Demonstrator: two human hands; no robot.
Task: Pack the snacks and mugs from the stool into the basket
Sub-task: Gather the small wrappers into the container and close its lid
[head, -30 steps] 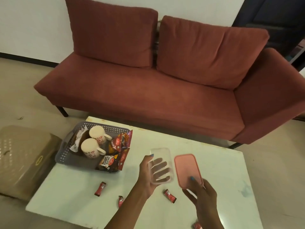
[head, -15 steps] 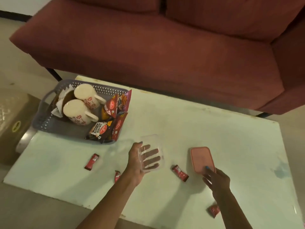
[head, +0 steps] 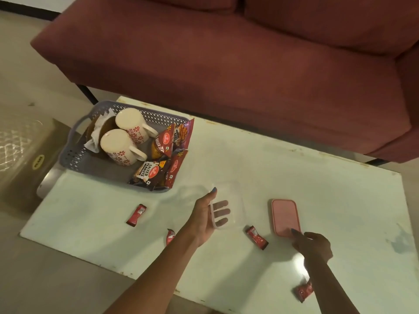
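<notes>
A grey perforated basket (head: 73,155) stands on the white table's far left corner. Inside lie two cream mugs with red flowers (head: 130,123) (head: 116,145), a salted peanuts packet (head: 150,173) and other red snack packets (head: 169,141). My left hand (head: 203,215) grips a clear plastic container (head: 234,207) just above the table, thumb on its rim and fingers visible through it. A pink lid (head: 284,216) lies flat on the table. My right hand (head: 314,244) touches the lid's near edge with one fingertip, the other fingers loosely bent.
Several small red sachets lie loose on the table (head: 340,200), such as one (head: 136,215) on the left and one (head: 257,240) between my hands. A brown plastic stool (head: 20,155) stands left of the table. A red sofa (head: 226,64) runs behind it.
My right hand has set the pink lid down flat on the table. My left hand has lowered the clear container toward the tabletop. The view has tilted downward.
</notes>
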